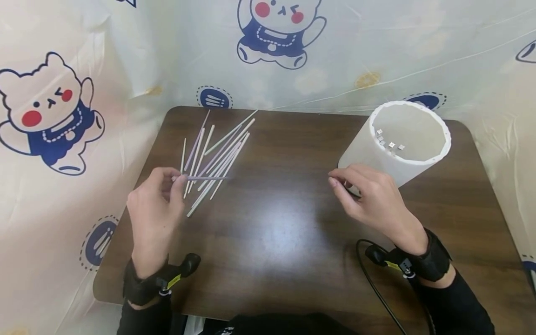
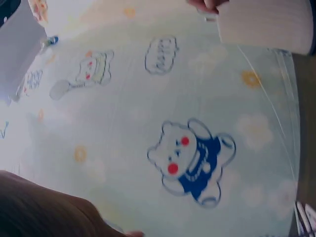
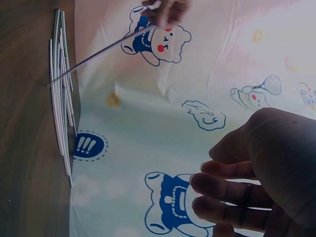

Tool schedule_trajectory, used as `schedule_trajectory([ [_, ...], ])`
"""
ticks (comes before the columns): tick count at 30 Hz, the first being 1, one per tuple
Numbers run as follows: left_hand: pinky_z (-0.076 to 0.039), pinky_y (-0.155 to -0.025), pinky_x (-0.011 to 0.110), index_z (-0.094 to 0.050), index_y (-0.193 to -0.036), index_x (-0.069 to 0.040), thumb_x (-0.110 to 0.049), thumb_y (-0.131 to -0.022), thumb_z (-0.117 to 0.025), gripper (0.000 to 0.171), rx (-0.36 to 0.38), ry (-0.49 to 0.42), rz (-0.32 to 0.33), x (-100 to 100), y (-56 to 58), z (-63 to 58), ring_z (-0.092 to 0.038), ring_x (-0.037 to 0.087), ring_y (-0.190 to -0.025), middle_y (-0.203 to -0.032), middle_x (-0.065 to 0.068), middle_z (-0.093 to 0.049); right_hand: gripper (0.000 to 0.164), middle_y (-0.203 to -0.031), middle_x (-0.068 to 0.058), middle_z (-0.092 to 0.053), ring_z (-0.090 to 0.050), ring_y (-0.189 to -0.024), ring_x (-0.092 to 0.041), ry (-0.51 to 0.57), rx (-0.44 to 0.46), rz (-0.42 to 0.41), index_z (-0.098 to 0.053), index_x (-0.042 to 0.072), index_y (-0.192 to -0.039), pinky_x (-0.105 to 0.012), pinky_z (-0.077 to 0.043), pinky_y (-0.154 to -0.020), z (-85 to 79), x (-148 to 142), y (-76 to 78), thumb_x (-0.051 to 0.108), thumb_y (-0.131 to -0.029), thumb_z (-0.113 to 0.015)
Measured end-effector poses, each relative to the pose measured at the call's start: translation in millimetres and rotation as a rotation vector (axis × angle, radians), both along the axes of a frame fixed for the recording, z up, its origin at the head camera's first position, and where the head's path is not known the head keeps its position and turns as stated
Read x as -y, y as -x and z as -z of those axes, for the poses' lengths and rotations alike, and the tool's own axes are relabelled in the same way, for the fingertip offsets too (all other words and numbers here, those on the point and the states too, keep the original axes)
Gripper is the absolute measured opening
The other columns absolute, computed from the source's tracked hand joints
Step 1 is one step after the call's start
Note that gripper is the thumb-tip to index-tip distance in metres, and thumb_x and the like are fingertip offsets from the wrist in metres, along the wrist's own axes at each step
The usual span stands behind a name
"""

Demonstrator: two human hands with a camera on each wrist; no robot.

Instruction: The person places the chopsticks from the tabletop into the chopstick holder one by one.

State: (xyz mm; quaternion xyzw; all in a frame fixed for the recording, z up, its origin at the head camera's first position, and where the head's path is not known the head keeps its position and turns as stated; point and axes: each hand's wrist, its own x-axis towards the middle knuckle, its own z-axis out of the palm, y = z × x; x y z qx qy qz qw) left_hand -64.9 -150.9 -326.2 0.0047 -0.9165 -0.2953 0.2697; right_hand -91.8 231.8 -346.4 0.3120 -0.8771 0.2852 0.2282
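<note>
My left hand [image 1: 152, 209] pinches one end of a thin purple stick [image 1: 205, 178] between thumb and fingers. The stick points right, above a loose spread of thin white and purple sticks [image 1: 226, 160] on the table's left half. In the right wrist view the purple stick [image 3: 106, 49] slants down from the left hand [image 3: 170, 12]. My right hand [image 1: 372, 195] hovers beside the white round bin [image 1: 372, 156], fingers loosely bent and holding nothing. The right wrist view shows those fingers [image 3: 232, 190] with gaps between them. Only part of the left hand [image 2: 44, 207] shows in the left wrist view.
Several small pale pieces [image 1: 391, 145] show inside the bin. The brown table [image 1: 284, 270] has a patterned plastic sheet [image 1: 176, 60] behind it and along its sides. A black cable [image 1: 372, 274] runs from the right wrist strap [image 1: 435, 258] over the table's front.
</note>
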Motion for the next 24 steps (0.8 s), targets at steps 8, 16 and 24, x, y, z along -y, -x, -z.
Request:
schedule_trajectory([
  [8, -0.046, -0.071, 0.011, -0.072, -0.100, 0.005, -0.007, -0.090, -0.076, 0.015, -0.387, -0.103, 0.243, -49.8, 6.0, -30.2, -0.066, 0.025, -0.066, -0.086, 0.017, -0.076, 0.032, -0.082, -0.005, -0.073, -0.064, -0.072, -0.014, 0.000, -0.011, 0.010, -0.069, 0.003, -0.121, -0.021, -0.042, -0.057, -4.6, 3.0, 0.2, 0.013, -0.090, -0.069],
  [16, -0.056, -0.063, 0.028, -0.071, -0.095, 0.009, -0.008, -0.092, -0.073, 0.017, -0.717, -0.167, 0.600, -97.9, 3.7, -53.0, -0.068, 0.021, -0.066, -0.083, 0.016, -0.075, 0.048, -0.078, -0.005, -0.070, -0.056, -0.063, -0.010, 0.030, -0.101, -0.012, -0.058, 0.000, -0.136, -0.017, -0.037, -0.051, -17.9, 13.8, -4.8, 0.038, -0.105, -0.053],
  [24, -0.062, -0.073, 0.028, -0.070, -0.100, 0.006, -0.005, -0.087, -0.078, 0.018, -0.767, -0.201, 0.802, -121.4, -5.5, -51.6, -0.074, 0.018, -0.077, -0.091, 0.014, -0.077, 0.039, -0.072, -0.002, -0.066, -0.051, -0.059, -0.009, 0.099, -0.251, -0.075, -0.073, -0.002, -0.110, -0.019, -0.039, -0.053, -27.6, 18.8, -20.3, 0.033, -0.105, -0.057],
])
